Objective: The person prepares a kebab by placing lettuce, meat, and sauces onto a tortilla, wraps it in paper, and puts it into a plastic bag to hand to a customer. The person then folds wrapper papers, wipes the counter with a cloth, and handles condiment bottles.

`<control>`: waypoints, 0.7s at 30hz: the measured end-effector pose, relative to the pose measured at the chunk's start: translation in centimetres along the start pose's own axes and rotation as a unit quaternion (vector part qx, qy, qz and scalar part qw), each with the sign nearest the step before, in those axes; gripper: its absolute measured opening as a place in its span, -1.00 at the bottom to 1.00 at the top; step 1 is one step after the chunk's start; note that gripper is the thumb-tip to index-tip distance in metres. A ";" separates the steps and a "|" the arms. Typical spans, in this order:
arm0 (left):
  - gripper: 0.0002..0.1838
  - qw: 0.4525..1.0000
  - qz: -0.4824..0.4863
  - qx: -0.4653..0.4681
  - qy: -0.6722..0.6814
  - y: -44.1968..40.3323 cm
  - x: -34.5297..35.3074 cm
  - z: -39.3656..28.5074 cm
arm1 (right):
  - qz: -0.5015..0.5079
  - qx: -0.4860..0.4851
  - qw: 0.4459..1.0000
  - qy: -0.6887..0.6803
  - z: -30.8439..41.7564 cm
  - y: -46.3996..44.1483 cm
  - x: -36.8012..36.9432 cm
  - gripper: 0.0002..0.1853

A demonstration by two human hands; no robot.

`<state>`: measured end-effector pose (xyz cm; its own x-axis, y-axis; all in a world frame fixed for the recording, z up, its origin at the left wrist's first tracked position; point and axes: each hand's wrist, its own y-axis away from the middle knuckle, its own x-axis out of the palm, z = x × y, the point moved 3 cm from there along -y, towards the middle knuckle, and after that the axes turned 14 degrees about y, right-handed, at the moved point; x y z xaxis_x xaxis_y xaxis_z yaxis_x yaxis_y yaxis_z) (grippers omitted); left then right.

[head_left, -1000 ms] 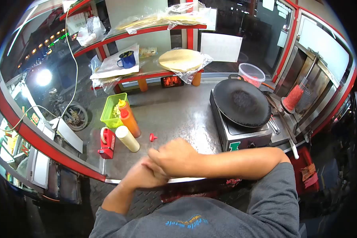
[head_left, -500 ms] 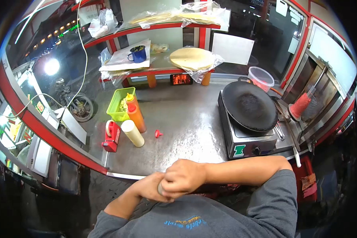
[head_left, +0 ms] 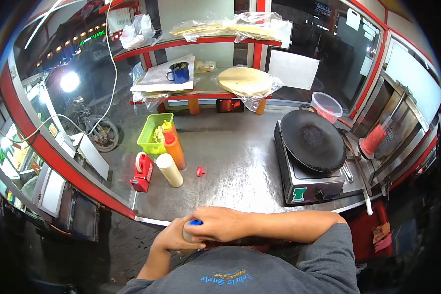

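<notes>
Close to my body, below the table's front edge, both hands are around a pale bottle (head_left: 187, 231) with a blue cap. My left hand (head_left: 170, 236) is wrapped round its body. At the top, my right hand (head_left: 216, 223) closes over the blue cap. Most of the bottle is hidden by my fingers. Ahead on the metal counter (head_left: 230, 161) stands a cream squeeze bottle (head_left: 169, 171), with a small red nozzle cap (head_left: 201, 171) lying to its right. Orange sauce bottles (head_left: 175, 151) stand just behind.
A green tub (head_left: 149, 142) and red tape dispenser (head_left: 141, 174) sit at left. To the right, a black pan (head_left: 312, 139) rests on a stove (head_left: 311, 188), beside a long knife (head_left: 367, 201). Shelves behind hold flatbreads (head_left: 245, 81) and a blue mug (head_left: 179, 72).
The view has shifted slightly. My hands have moved a little left, and the bottle's blue cap now shows between my fingers. Things on the counter stay in place.
</notes>
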<state>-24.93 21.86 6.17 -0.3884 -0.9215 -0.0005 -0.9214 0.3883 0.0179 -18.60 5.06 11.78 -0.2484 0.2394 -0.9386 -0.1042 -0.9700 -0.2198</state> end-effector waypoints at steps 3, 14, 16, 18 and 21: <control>-0.19 1.000 -0.023 -0.002 0.002 0.6 -0.9 0.2 | -0.007 -0.023 0.999 -0.028 0.6 0.0 -0.9 -0.56; -0.17 0.999 0.002 -0.003 -0.048 0.2 -2.5 -0.4 | 0.048 -0.038 0.996 -0.057 -0.5 -1.9 -1.7 -0.61; -0.17 0.995 -0.041 0.000 -0.087 0.1 -3.2 0.7 | 0.024 -0.030 0.997 -0.071 -1.9 -2.4 -0.9 -0.61; -0.19 0.985 -0.090 0.004 -0.145 -0.3 -3.7 0.7 | 0.017 -0.005 0.996 -0.084 -3.3 -2.8 0.2 -0.61; -0.26 0.978 -0.145 0.017 -0.149 -0.8 -5.1 0.7 | -0.047 0.019 0.998 -0.039 -3.1 -4.0 0.0 -0.58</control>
<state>-22.22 26.21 5.43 -0.0939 -0.9519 -0.2916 -0.9915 0.1159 -0.0594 -15.20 8.78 11.85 -0.3104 0.3331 -0.8904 -0.1675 -0.9411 -0.2937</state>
